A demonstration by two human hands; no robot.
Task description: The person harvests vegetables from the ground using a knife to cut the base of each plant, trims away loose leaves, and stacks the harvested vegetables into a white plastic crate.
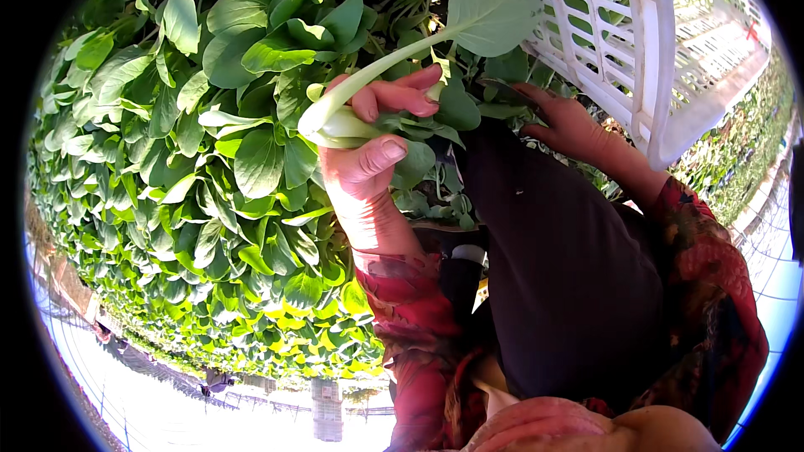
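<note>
My left hand [377, 113] is wrapped around a leafy green with pale thick stems, likely a bok choy [342, 97], its base toward the left. One long stalk of it stretches up and right and ends in a broad leaf, which overlaps the side of a white plastic crate. Smaller leaves stick out below my fingers. Low among the plants beside the crate is my right hand [562, 122], thumb and fingers partly hidden. A thin, dark, blade-like shape shows at its fingertips, too unclear to name for certain.
The white slatted crate [653, 63] stands close at upper right, with greens in and behind it. A dense bed of leafy greens [207, 157] fills the left side. My dark-trousered knee [553, 251] rises between my arms. Far off is a pale stack [326, 408].
</note>
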